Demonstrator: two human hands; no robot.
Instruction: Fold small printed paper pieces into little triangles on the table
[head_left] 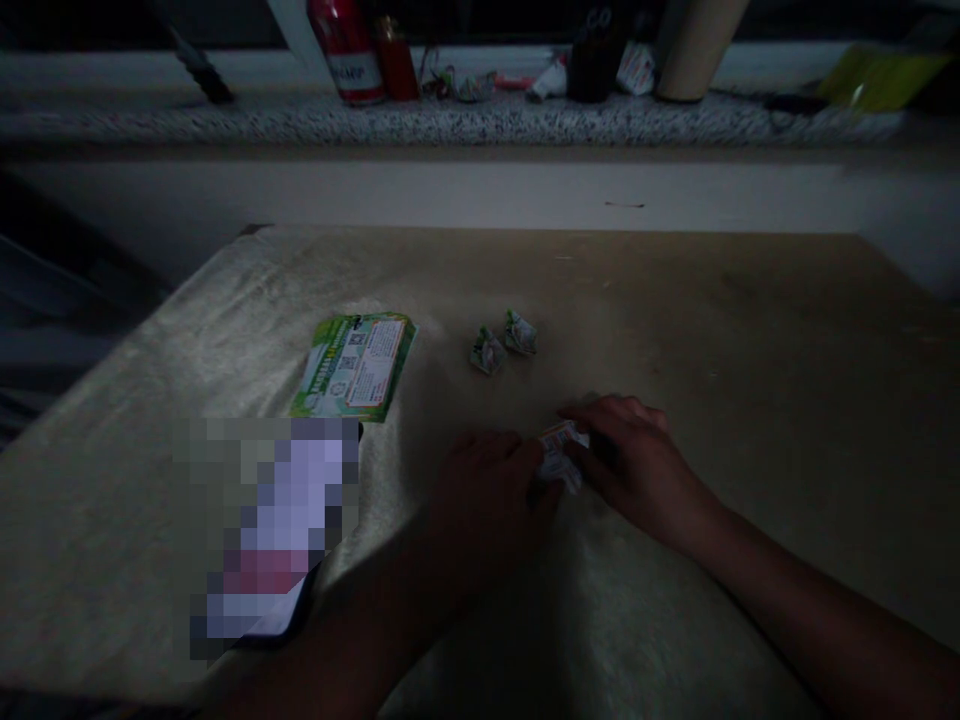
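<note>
Both my hands rest on the cloth-covered table (675, 320) and meet over a small folded piece of printed paper (561, 455). My left hand (487, 490) pinches its left side with closed fingers. My right hand (637, 460) pinches its right side the same way. Two small folded paper shapes (488, 352) (520, 333), green and white, lie side by side a little beyond my hands. A stack of green and white printed leaflets (354, 366) lies flat to the left of them.
A phone with a lit screen (277, 530) lies near the table's front left. Behind the table runs a speckled stone ledge (450, 120) holding a red can (346, 45), a red bottle (396, 55), a cardboard tube (694, 45) and small clutter. The scene is dim.
</note>
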